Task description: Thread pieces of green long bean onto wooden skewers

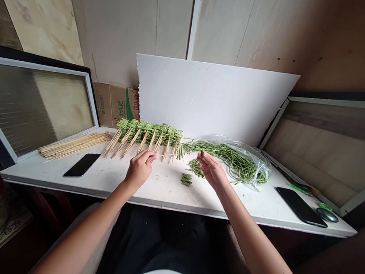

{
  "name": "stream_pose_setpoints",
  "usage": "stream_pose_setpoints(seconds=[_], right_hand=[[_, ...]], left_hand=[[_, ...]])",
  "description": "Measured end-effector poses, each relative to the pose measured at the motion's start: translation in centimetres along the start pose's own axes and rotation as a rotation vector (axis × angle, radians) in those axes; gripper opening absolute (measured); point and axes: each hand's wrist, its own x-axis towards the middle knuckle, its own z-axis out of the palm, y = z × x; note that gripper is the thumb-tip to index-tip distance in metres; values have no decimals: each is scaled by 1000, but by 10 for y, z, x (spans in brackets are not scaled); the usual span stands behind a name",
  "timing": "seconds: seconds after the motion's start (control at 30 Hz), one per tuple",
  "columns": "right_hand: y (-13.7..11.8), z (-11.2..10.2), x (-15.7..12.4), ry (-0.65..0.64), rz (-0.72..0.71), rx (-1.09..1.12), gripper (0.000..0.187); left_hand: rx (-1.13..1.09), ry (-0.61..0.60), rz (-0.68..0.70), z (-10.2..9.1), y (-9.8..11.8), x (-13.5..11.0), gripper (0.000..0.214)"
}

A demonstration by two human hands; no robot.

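My left hand (140, 166) is closed around a thin bamboo skewer (165, 155) that points right. Short cut pieces of green bean (180, 152) show at its far end. Across a gap, my right hand (211, 169) pinches a small piece of green bean (202, 152) between its fingertips. Just beside that hand lies a loose pile of cut bean pieces (195, 166), and a small neat stack of them (186, 179) is nearer the front edge. Behind my left hand, rows of finished bean skewers (150, 132) are heaped, their bare sticks (129, 139) pointing toward me.
Long green beans (233, 157) fill a clear plastic bag at the back right. Bare bamboo skewers (74, 143) and a phone (82, 165) lie left on the white table (150, 190). A black phone (299, 206) and a mouse (327, 214) are right. A white board (213, 98) stands behind.
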Motion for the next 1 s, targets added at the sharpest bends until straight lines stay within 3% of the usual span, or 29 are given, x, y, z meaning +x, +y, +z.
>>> stream_pose_setpoints(seconds=[0.4,1.0], right_hand=[[-2,12,-5,-60,49,220,30],[4,9,-2,-46,70,192,28]], left_hand=[[-2,19,26,-2,8,3,20],[2,-1,15,0,4,0,22]])
